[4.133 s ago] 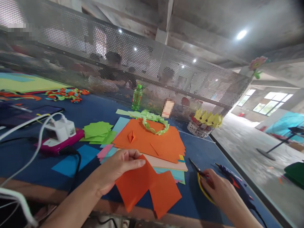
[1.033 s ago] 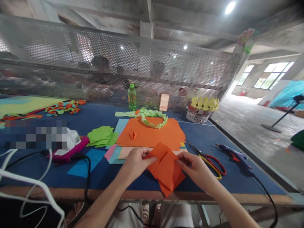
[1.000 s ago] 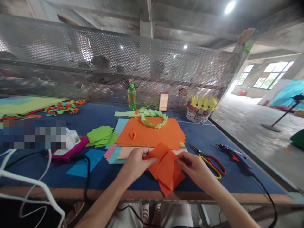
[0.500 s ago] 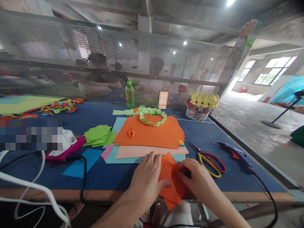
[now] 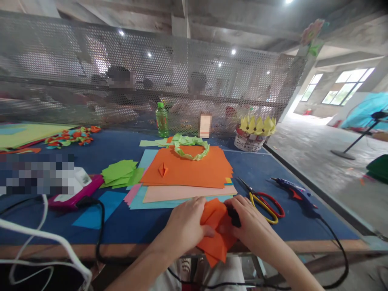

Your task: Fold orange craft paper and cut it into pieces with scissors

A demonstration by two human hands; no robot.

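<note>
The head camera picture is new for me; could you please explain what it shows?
One camera, worn on a person's head, looks forward and down. There is no machine: the person's bare left hand and right hand both hold orange paper at the near edge of the blue table. Beyond lies a stack of coloured sheets, with a green paper ring near its far edge. Scissors and a glue gun lie on the right, green paper pieces and a pink power strip on the left.

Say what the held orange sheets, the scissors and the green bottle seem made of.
Orange sheets: probably matte paper, thin and bent, with crisp corners.
Scissors: likely metal blades, grey and slim; smooth red and yellow handles, perhaps plastic.
Green bottle: shiny, translucent, likely plastic.
</note>
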